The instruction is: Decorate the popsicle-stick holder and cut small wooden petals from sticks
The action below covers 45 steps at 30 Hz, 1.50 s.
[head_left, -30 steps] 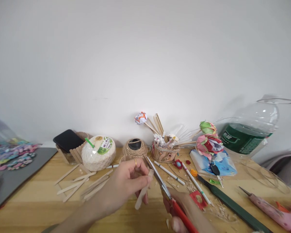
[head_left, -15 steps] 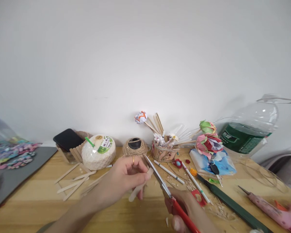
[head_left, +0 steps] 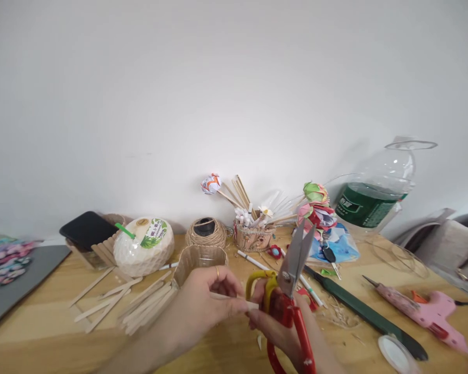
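Observation:
My left hand (head_left: 206,304) is closed in a pinch on a pale wooden craft stick (head_left: 252,306), most of it hidden by the fingers. My right hand (head_left: 283,332) grips a pair of scissors (head_left: 296,262) with red and yellow handles. Their blades point upward, slightly apart and away from the stick. The right thumb and fingertips also touch the stick's end, close against the left fingertips. Beyond my left hand stands a small twine-wrapped container (head_left: 198,255). Loose craft sticks (head_left: 150,310) lie left of it, partly behind my left forearm.
A ball of twine (head_left: 206,236) and a decorated holder (head_left: 253,236) with sticks stand at the back. A white coconut (head_left: 143,249) is at left. On the right lie a dark green tool (head_left: 361,306), a pink glue gun (head_left: 421,311) and a large bottle (head_left: 370,200).
The scissors have swung from pointing at the stick to upright in my right hand. My right fingers have moved in to touch the stick. The view has shifted right, revealing the twine-wrapped container.

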Motion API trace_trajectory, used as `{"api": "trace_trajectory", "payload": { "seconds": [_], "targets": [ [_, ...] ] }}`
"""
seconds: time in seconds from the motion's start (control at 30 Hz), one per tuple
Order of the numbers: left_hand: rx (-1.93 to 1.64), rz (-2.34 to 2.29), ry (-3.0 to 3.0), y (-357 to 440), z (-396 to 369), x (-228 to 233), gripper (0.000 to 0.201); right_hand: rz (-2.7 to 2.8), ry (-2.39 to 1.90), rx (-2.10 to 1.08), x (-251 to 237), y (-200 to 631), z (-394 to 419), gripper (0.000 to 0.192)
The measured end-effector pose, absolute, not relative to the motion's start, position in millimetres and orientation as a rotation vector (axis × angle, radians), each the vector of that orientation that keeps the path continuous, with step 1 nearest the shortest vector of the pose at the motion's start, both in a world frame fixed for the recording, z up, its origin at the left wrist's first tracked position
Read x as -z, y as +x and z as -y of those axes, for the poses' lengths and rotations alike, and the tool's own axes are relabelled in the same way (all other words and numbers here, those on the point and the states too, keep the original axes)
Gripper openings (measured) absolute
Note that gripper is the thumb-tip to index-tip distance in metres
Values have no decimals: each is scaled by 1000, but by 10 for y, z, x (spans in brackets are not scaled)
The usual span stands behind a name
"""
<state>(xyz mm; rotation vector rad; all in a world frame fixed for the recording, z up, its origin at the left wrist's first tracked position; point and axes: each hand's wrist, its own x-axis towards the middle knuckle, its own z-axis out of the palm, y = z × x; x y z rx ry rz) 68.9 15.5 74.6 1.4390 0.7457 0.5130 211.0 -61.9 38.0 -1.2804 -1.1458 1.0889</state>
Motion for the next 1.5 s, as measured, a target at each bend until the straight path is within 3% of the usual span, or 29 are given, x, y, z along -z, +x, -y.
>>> {"api": "trace_trajectory", "payload": {
  "seconds": [0.13, 0.37, 0.6, 0.77, 1.27, 1.5],
  "targets": [
    [-649, -633, 1192, 740, -94, -635, 31, 1010, -1200, -982, -337, 2100, 593, 19],
    [-828, -771, 1068, 733, -70, -601, 23, 1136, -1303, -1003, -379, 2130, 635, 25],
    [-1075, -733, 982, 612, -155, -810, 18, 1275, -1074, -1331, 61, 2189, 575, 60],
    [-1021, -697, 949, 620, -141, -800, 16, 1348, -1152, -1452, 345, 2226, 488, 62],
    [-997, -695, 822, 699, -51, -718, 19, 1432, -1230, -1252, 125, 2196, 602, 63],
    [-995, -681, 732, 706, -7, -697, 21, 1450, -1272, -1391, 111, 2230, 569, 58]
  ]
}}
